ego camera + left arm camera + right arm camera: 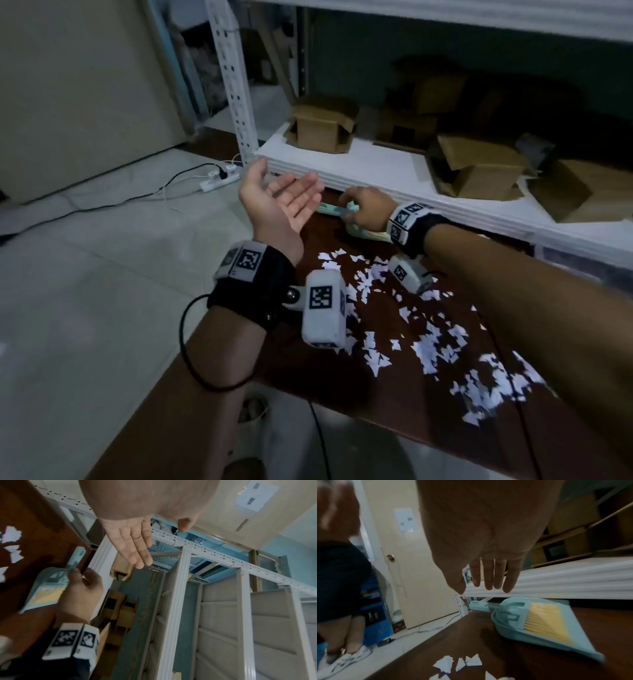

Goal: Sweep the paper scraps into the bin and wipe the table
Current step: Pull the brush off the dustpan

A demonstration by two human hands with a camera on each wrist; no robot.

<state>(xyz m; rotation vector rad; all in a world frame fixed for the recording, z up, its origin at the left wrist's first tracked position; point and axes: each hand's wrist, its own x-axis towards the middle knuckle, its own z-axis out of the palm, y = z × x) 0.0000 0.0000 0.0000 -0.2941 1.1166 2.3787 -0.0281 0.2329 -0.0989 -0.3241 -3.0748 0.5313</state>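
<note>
Surface: dark wooden table [404, 387] strewn with paper scraps [435, 342], white shelving behind.
Right hand [368, 209]: fingers extended, not yet gripping, over the dustpan-and-brush set [537, 623] just beneath them.
Left hand [281, 202]: palm up, open, empty, beside the handle end.
Axis: handle [75, 559] points toward the left hand.
Nearer: right hand.

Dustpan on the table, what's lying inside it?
A small brush with yellow bristles lies inside the light blue dustpan. The brush covers much of the pan's floor, so whether any paper scraps lie under it cannot be seen.
</note>
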